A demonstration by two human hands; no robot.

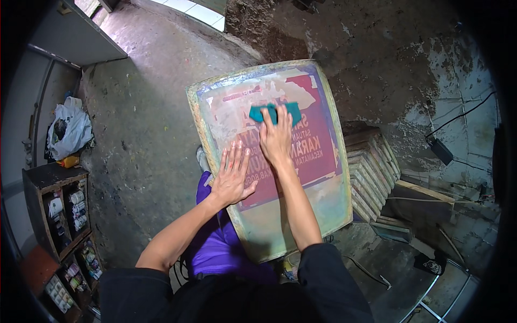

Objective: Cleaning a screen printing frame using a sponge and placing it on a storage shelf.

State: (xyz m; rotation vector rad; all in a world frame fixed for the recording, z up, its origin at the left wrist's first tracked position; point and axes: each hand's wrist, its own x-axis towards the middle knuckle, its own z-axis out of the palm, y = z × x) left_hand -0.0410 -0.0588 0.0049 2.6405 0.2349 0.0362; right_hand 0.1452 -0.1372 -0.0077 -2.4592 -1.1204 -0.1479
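A framed printing screen (329, 202) leans in front of my legs, its mesh carrying a dark red panel with mirrored lettering and torn, pale patches toward the top. My right hand (277, 141) presses a teal cloth or pad (257, 112) against the upper middle of the mesh, fingers spread over it; whether it is cloth or sponge cannot be made out. Lower and to the left, my left hand (231, 176) lies flat on the screen near its left edge, fingers stretched out, holding nothing.
Stacked wooden frames (371, 172) stand close on the right. A black power adapter (441, 152) with cables lies beyond them. On the left are a shelf unit (51, 183) of containers and a white plastic bag (70, 129). A door (75, 32) stands at the far left.
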